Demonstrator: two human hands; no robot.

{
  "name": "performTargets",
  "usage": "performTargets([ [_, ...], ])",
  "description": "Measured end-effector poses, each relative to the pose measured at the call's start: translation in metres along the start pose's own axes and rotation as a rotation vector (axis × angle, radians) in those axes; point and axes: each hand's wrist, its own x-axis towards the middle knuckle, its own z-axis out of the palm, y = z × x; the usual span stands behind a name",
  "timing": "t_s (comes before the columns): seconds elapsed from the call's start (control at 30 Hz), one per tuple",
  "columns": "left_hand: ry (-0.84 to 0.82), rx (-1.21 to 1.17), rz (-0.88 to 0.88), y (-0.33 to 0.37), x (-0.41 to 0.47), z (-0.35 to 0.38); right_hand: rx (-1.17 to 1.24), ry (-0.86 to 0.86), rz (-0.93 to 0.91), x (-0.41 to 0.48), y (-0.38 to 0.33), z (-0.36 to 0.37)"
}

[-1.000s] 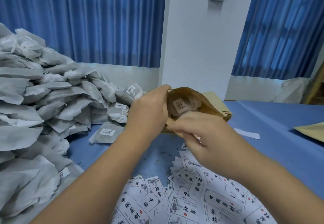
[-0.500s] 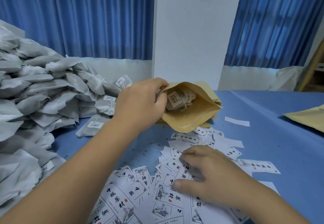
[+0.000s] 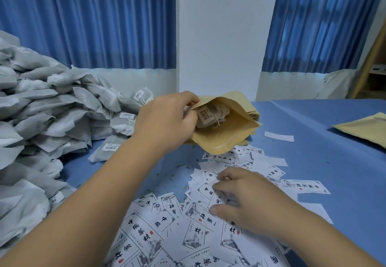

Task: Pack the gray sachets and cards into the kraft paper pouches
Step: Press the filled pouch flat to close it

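Your pouch (image 3: 229, 135) is matt brown kraft paper with a glossy lining inside. The sachets (image 3: 52, 116) look like soft, matt grey fibre cloth; the cards (image 3: 142, 231) are smooth white printed paper.

One view only, head-worn, wide-angle. Looks forward and down across the blue worktop (image 3: 313, 162) from the person's seat at its near edge. Both forearms enter from the bottom edge. Close range: left hand (image 3: 167, 120) gripping the kraft pouch (image 3: 225, 139) sits mid-frame, right hand (image 3: 250, 204) lower right, over the cards (image 3: 146, 231), which run out of the bottom edge. Sachet pile (image 3: 52, 120) fills the left side, cropped by the frame. Upper half takes in the far wall: white pillar (image 3: 219, 47) centre, blue curtains (image 3: 94, 26) either side. Camera faces the pillar roughly square-on. Lens bends the edges, right side leaning most.
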Motion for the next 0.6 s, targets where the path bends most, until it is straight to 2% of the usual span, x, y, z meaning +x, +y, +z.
performTargets([
  [0.4,-0.052,0.010,-0.021,0.002,0.000,-0.003,0.015,0.023,-0.227,-0.003,-0.017,0.000],
  [0.6,-0.054,-0.001,-0.018,0.004,-0.001,-0.004,0.015,0.070,-0.223,-0.002,-0.024,0.006],
])
